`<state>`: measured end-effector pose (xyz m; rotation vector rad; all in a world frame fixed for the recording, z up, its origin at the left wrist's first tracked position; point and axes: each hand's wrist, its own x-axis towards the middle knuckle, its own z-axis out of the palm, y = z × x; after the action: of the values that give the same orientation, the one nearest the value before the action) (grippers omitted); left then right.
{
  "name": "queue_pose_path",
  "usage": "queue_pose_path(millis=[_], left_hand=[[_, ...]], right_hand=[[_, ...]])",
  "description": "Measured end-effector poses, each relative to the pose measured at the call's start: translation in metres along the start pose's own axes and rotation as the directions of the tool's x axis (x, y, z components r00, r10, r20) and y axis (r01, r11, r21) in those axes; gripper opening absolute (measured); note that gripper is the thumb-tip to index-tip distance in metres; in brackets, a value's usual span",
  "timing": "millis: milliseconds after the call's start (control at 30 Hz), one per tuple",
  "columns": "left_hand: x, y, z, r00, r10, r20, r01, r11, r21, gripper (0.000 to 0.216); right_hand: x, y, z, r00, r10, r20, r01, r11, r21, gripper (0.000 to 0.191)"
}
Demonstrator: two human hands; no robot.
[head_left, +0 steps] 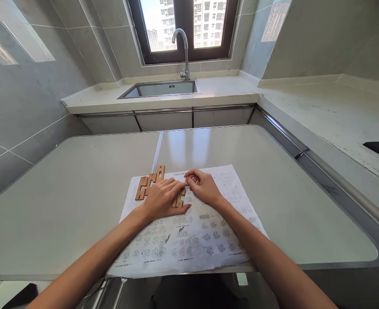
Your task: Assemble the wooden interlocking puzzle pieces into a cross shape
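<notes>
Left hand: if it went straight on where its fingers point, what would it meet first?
Most likely the right hand, whose curled fingers lie just past the left hand; depth is unclear, so they may be touching.

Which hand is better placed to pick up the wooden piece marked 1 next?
Left, likely: the left hand lies nearer the wooden piece marked 1, while the right hand sits on its far side.
</notes>
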<state>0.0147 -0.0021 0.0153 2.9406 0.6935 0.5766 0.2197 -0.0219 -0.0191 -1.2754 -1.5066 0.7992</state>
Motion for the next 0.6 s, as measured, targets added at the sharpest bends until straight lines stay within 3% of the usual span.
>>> queue_pose_path(millis=[167, 300, 467, 600], left_hand=[[-0.010, -0.006, -0.009, 0.999, -0.045, 0.004, 0.045, 0.998, -0.032, 0.070], [-0.026, -0.021, -0.021, 0.995, -0.097, 0.024, 0.098, 0.994, -0.039, 0.078], [-0.041, -0.033, -0.023, 0.993, -0.108, 0.055, 0.114, 0.986, -0.123, 0.069], [-0.046, -0.037, -0.024, 0.989, -0.150, 0.006, 0.148, 0.963, -0.227, 0.073]], right_hand=[[-0.005, -0.005, 0.001, 0.999, -0.041, 0.014, 0.042, 0.993, -0.113, 0.012], [-0.010, -0.012, -0.003, 0.986, -0.126, 0.110, 0.145, 0.973, -0.178, 0.010], [-0.016, -0.018, -0.010, 0.930, -0.160, 0.332, 0.233, 0.954, -0.192, 0.042], [-0.018, -0.015, -0.010, 0.907, -0.174, 0.385, 0.283, 0.927, -0.248, 0.062]])
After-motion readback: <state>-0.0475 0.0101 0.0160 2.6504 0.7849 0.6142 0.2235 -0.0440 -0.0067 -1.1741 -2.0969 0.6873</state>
